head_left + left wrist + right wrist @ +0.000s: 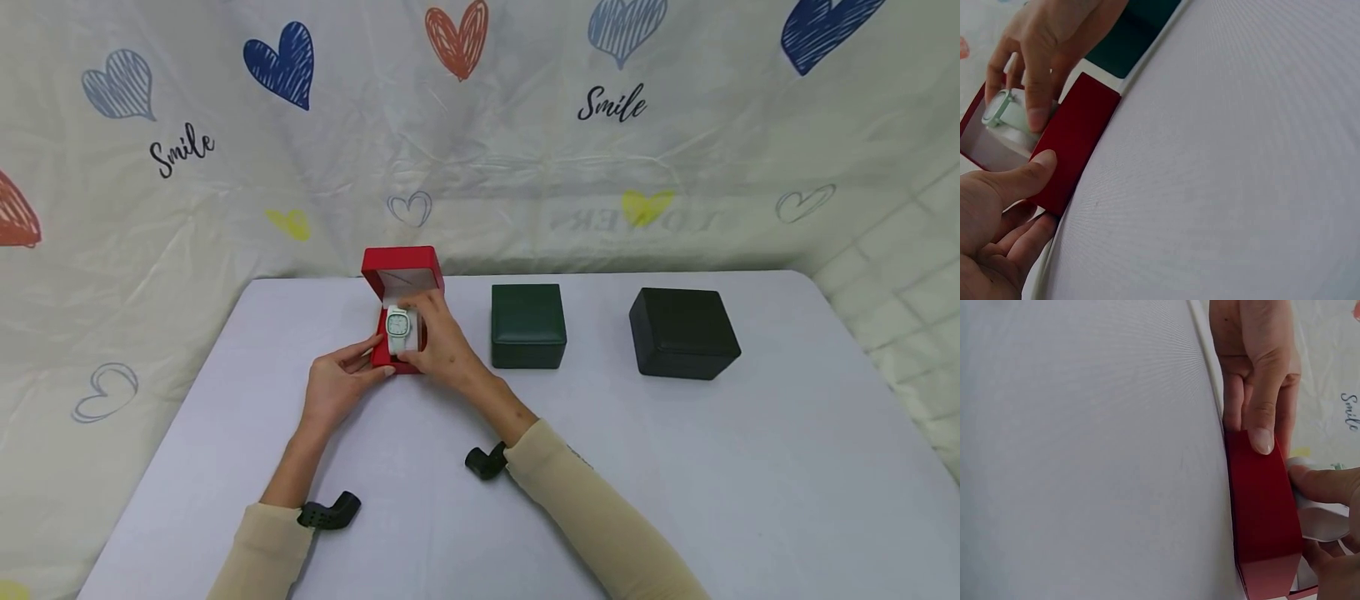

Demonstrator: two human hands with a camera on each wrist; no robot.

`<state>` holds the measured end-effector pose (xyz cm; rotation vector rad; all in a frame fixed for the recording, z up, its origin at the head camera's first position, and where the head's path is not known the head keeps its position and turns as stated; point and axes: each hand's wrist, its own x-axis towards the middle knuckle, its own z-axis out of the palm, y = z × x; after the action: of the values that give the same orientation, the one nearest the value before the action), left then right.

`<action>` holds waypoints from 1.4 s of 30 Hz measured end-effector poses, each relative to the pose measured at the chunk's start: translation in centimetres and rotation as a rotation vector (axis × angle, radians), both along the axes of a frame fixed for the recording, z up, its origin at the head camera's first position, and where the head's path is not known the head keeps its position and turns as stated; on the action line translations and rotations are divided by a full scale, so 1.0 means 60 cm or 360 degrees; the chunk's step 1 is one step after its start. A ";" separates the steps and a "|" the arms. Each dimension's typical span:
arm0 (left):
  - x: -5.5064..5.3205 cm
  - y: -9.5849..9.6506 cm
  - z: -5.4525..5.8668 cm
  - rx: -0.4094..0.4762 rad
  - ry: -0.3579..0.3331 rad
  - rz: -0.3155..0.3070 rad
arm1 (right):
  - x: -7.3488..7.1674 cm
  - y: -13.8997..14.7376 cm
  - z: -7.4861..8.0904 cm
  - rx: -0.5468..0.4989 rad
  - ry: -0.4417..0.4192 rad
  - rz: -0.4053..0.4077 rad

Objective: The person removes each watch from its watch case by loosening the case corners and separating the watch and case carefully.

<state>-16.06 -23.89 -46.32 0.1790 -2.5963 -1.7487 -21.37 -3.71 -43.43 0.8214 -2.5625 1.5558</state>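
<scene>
Pinching a pale-green, rounded-square-faced watch (397,325) on a white cushion (412,337), the right hand (447,348) is inside an open red box (1079,137); the left hand (337,387) grips its near-left corner.

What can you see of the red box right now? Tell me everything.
The red box looks smooth and squarish; its exact material is unclear. Its lid stands open at the far side, showing a pale lining. It sits near the far edge of the white table, left of the green box. The left hand grips its near left corner, thumb on the front wall. Inside its opening, the right hand grips a pale-green watch; whether that hand touches the box is unclear.
</scene>
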 end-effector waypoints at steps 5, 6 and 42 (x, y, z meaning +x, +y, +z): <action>-0.003 0.001 -0.002 -0.0007 0.0019 -0.0010 | 0.000 0.003 0.000 -0.0003 0.0013 -0.0010; -0.003 0.001 -0.002 -0.0011 0.0019 -0.0010 | -0.001 0.003 0.000 -0.0007 0.0014 -0.0016; 0.013 -0.005 0.047 -0.0136 0.0272 0.0014 | 0.015 0.016 0.022 -0.0170 -0.0058 -0.0055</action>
<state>-15.26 -24.18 -43.48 0.0377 -2.5369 -1.5708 -20.49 -2.78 -42.10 0.7408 -2.4784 1.6960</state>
